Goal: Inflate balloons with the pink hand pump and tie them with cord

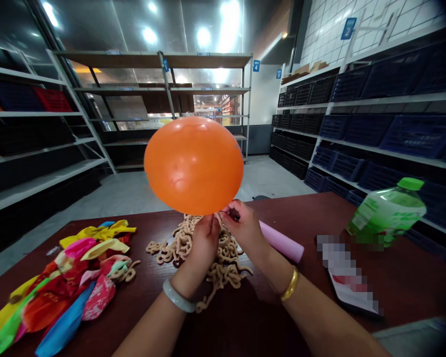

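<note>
An inflated orange balloon (194, 164) floats just above my two hands over the dark red table (245, 317). My left hand (204, 241) is closed around the balloon's neck from below. My right hand (243, 224) pinches the neck end from the right, fingers pressed together. Under both hands lies a heap of beige looped cords (215, 263). A pink tube (281, 241) lies just right of my right wrist. I wear a pale bangle on the left wrist and a gold one on the right.
A pile of flat uninflated balloons (65, 277) in several colours covers the table's left part. A green bottle (387, 212) lies tilted at the right, with a flat card or phone (351, 287) in front of it. Metal shelving with dark crates lines both sides of the room.
</note>
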`<state>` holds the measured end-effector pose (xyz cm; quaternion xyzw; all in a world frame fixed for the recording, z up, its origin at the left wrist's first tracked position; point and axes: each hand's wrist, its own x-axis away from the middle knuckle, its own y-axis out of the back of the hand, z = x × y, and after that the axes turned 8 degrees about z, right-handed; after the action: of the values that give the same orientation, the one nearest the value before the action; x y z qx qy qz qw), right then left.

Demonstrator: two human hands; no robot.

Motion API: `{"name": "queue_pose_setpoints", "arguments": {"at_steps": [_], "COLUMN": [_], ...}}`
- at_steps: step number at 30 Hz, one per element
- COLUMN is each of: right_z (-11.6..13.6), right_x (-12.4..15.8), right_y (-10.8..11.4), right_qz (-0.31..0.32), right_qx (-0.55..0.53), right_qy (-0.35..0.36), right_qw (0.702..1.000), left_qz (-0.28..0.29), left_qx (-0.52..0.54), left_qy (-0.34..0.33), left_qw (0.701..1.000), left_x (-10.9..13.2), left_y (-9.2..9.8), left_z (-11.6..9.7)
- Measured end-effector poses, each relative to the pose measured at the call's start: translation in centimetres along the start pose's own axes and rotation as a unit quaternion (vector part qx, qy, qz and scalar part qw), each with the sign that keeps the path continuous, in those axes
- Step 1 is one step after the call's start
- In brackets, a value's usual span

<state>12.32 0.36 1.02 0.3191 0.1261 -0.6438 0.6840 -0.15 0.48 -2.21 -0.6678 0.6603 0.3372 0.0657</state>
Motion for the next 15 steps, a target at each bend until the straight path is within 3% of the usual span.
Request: {"name": "queue_pose_setpoints", "arguments": {"at_steps": [5,8,15], "right_z": [-0.2,-0.3,-0.5], "right_x": [-0.5,-0.5,-0.7], "right_y": [0.2,0.3,0.8], "right_qz": [0.078,0.102,0.153], "right_qx": [-0.23,-0.269,-0.31], "right_qy": [-0.137,-0.181,-0.208], "right_qw": [0.96,0.94,0.915], "left_qz": [0.01,0.022,0.009], "left_qx": [0.029,0.022,0.008], "left_qy": [0.014,0.021,0.018], "left_qw": [0.999,0.999,1.0], "left_x": [0.0,0.0,-0.1], "left_y": [0.1,0.2,0.0], "left_z": [-0.5,-0.6,0.8]}}
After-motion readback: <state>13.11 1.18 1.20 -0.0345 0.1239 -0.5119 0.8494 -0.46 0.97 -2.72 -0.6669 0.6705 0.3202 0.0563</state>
